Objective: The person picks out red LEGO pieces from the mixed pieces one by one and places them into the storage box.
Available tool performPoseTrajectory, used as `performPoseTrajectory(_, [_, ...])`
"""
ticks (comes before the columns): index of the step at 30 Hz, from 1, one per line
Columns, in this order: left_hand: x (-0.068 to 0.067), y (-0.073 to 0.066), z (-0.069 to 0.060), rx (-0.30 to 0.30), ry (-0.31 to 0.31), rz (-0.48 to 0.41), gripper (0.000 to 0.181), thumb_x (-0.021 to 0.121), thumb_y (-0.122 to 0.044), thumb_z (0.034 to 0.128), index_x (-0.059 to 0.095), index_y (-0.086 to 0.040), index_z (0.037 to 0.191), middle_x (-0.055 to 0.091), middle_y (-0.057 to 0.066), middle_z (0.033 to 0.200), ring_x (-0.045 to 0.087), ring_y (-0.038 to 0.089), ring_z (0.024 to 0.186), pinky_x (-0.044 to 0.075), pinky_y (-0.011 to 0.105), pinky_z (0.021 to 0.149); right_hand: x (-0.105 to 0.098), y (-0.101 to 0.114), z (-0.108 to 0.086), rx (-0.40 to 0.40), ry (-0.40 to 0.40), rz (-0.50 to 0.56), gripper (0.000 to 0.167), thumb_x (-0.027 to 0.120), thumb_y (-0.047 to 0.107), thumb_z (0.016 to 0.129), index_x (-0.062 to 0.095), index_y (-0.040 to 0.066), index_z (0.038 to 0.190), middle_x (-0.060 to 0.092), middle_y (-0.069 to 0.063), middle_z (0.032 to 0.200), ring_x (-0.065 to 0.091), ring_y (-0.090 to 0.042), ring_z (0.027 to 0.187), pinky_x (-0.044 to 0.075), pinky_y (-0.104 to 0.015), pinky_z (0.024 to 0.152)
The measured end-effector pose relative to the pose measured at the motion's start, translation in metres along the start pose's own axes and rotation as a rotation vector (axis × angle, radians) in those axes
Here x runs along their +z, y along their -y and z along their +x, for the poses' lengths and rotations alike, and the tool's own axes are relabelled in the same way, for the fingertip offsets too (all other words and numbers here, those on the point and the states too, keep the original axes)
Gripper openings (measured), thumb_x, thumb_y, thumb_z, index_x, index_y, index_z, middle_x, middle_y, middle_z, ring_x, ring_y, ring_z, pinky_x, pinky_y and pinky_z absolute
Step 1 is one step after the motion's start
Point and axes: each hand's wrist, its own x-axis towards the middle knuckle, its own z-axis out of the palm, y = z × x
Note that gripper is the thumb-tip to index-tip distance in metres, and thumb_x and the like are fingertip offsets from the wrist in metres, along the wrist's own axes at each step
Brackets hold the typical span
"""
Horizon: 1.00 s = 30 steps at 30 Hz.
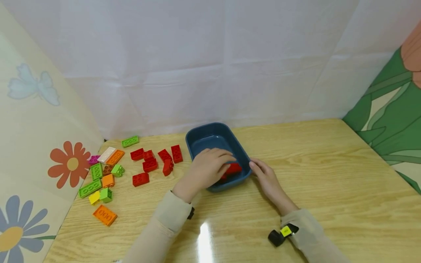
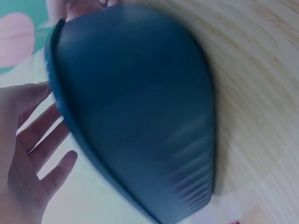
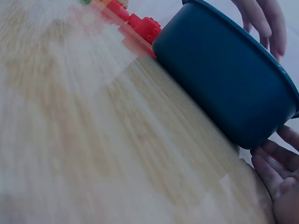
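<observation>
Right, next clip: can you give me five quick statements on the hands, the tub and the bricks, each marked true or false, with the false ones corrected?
1. The left hand reaches into the tub. True.
2. The tub is yellow. False: it is dark blue.
3. The right hand touches the tub. True.
4. A red brick lies in the tub. True.
5. The bricks outside the tub lie to its right in the head view. False: they lie to its left.
</observation>
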Motion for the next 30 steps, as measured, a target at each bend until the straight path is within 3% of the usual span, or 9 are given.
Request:
performPoseTrajectory(10, [-0.021,0.009,-0.023,-0.09,-0.059,-0.085,0.028,0.063,-0.023,0.0989,0.068,-0.017,0.125,0.064,0.0,0.129,0.057,0.02,0.121,0.045,0.039,0.103,-0.001,0.001,0.0,0.018,0.001,-0.005,0.043,0.048,0.021,0.106,0.053,-0.009,0.136,0.056,-0.027,0.134,0.059,0.005,0.098,0.047,-0.014,0.088])
performPoseTrajectory(17, [-0.025,0.018,-0.041,-0.147,-0.125,-0.131,0.027,0.068,-0.021,0.0961,0.07,-0.016,0.123,0.066,0.001,0.126,0.059,0.02,0.118,0.047,0.036,0.101,0.0,-0.001,0.0,0.005,0.001,0.002,0.042,0.048,0.021,0.106,0.054,-0.01,0.134,0.056,-0.028,0.133,0.059,0.005,0.098,0.048,-0.014,0.088])
performPoseTrajectory(30, [-0.033,0.036,-0.067,-0.353,-0.184,-0.212,0.03,0.073,-0.015,0.0918,0.071,-0.016,0.121,0.067,0.001,0.124,0.062,0.022,0.113,0.051,0.04,0.094,0.0,-0.002,0.001,0.001,0.002,-0.006,0.043,0.047,0.022,0.106,0.054,-0.011,0.134,0.056,-0.029,0.132,0.059,0.005,0.1,0.048,-0.015,0.088])
